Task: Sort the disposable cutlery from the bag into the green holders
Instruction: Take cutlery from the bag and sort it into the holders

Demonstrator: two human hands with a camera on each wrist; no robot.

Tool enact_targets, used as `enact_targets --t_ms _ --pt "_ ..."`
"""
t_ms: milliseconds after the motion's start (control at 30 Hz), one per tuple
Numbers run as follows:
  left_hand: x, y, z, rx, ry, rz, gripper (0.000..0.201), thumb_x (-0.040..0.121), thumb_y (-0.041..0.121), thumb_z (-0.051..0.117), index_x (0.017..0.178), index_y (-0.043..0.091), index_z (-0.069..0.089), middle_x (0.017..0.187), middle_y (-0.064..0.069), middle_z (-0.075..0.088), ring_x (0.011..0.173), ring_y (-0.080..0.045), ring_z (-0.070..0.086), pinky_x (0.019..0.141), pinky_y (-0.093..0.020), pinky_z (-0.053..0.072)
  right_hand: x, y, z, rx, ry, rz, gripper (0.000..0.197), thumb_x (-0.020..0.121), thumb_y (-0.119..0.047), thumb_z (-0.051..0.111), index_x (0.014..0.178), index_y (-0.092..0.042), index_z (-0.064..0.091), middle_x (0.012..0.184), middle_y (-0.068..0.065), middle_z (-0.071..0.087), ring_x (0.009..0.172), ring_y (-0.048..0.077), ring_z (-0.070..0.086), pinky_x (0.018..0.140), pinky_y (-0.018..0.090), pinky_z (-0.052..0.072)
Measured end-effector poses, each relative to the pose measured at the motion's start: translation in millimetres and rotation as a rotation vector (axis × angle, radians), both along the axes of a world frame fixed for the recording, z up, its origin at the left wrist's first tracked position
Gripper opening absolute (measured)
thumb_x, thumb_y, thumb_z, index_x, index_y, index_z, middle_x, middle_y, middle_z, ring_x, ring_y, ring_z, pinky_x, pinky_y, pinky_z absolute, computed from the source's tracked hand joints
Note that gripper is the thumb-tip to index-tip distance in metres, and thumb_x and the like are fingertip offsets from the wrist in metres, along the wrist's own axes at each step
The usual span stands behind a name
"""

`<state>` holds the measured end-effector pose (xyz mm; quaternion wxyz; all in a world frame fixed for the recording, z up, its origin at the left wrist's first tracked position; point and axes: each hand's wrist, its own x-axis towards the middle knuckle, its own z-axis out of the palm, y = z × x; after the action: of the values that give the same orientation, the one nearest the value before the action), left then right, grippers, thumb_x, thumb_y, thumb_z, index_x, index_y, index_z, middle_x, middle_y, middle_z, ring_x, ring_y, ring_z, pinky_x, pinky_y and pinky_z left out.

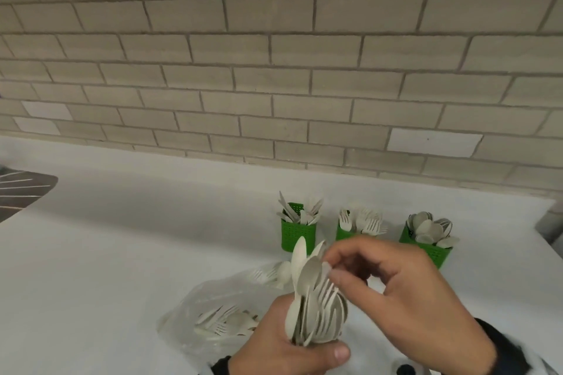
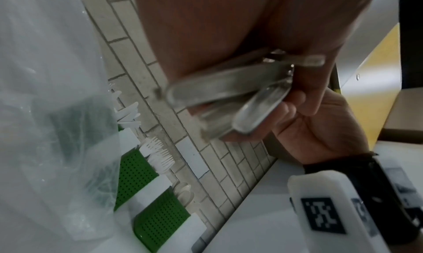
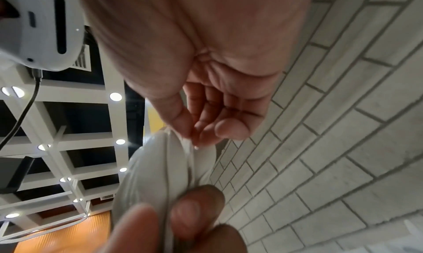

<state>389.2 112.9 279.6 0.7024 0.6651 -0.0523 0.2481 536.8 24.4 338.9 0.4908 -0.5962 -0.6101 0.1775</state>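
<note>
Sorting in progress: left hand point(image 1: 283, 341) is gripping a mixed bundle of cutlery point(image 1: 315, 304) upright by the handles, fingers and thumb wrapped round the lower ends, heads fanning upward. Right hand point(image 1: 405, 292) is arching over the bundle from the right side, fingers curled, thumb and fingertips point(image 1: 330, 271) pinching at the top of one piece; which piece is being taken, spoon or fork, cannot be told.

Judgement on technique: isolating one type at a time is working best if the left grip loosens slightly while the right is drawing upward, so neighbouring pieces are not dragging out with it.

Bag point(image 1: 195, 310) is lying just left of the left hand, more forks showing inside. Beyond both hands, three green holders are standing in a row: knife holder point(image 1: 297, 233), fork holder point(image 1: 344, 233), spoon holder point(image 1: 432, 253) nearest the right hand.
</note>
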Motion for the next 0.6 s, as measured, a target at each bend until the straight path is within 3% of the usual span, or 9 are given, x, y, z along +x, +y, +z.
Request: enact_targets --t_ms 67,133,233,300,433,500,600 --pt "-2.0 2.4 -12.5 -0.005 0.195 0.131 0.033 0.083 0.003 0.074 0.093 0.034 0.069 0.071 0.01 0.061 0.061 -0.009 0.056 0.06 -0.028 0.045 3.4 -2.6 1.8 0.078 0.019 -0.065 0.011 0.083 -0.021 0.068 0.088 -0.032 0.067 0.08 -0.006 0.068 0.071 0.015 0.063 0.066 0.027 0.052" --pt "-3.2 1.5 -16.1 -0.026 0.259 0.189 0.025 0.081 0.012 0.077 0.089 0.035 0.071 0.064 0.008 0.06 0.051 -0.013 0.053 0.052 -0.025 0.046 6.5 -3.7 3.6 0.079 0.115 -0.052 0.012 0.088 -0.017 0.067 0.087 -0.028 0.066 0.081 -0.001 0.068 0.069 0.017 0.062 0.066 0.03 0.052" --pt "-5.2 -0.7 -12.9 -0.075 0.267 0.176 0.022 0.079 0.016 0.079 0.092 0.032 0.071 0.061 0.005 0.059 0.045 -0.013 0.052 0.046 -0.022 0.046 6.2 -3.5 6.6 0.085 0.228 0.006 0.012 0.09 -0.01 0.06 0.088 -0.022 0.062 0.085 0.008 0.071 0.064 0.026 0.062 0.064 0.037 0.054" --pt "-7.1 -1.2 -14.8 -0.115 0.294 0.188 0.021 0.077 0.021 0.08 0.094 0.029 0.071 0.063 0.004 0.06 0.044 -0.014 0.054 0.045 -0.023 0.048 7.1 -1.9 10.1 0.14 0.291 -0.011 0.004 0.088 -0.011 0.056 0.091 -0.012 0.059 0.086 0.012 0.072 0.06 0.031 0.062 0.061 0.036 0.055" --pt "-11.2 -1.7 -21.2 -0.164 0.322 0.219 0.021 0.076 0.023 0.078 0.095 0.03 0.072 0.065 0.003 0.06 0.045 -0.018 0.056 0.046 -0.023 0.048 13.4 6.2 18.6 0.284 0.33 -0.124 0.017 0.088 -0.005 0.054 0.103 -0.007 0.06 0.085 0.014 0.071 0.056 0.034 0.064 0.058 0.031 0.057" --pt "-11.1 -1.1 -24.4 -0.146 0.329 0.318 0.015 0.075 0.023 0.077 0.089 0.028 0.072 0.057 -0.001 0.058 0.042 -0.018 0.051 0.045 -0.022 0.042 19.4 14.7 24.3 0.33 0.301 -0.174 0.023 0.091 -0.001 0.053 0.11 -0.01 0.061 0.087 0.012 0.07 0.058 0.032 0.067 0.06 0.031 0.059" --pt "-12.4 3.6 -31.9 -0.144 0.352 0.498 0.009 0.079 0.012 0.076 0.076 0.019 0.07 0.055 0.002 0.061 0.047 -0.011 0.054 0.047 -0.022 0.043 33.2 33.3 33.0 0.404 0.287 -0.235 0.021 0.094 0.003 0.052 0.106 -0.011 0.063 0.089 0.012 0.069 0.063 0.029 0.069 0.065 0.032 0.06"
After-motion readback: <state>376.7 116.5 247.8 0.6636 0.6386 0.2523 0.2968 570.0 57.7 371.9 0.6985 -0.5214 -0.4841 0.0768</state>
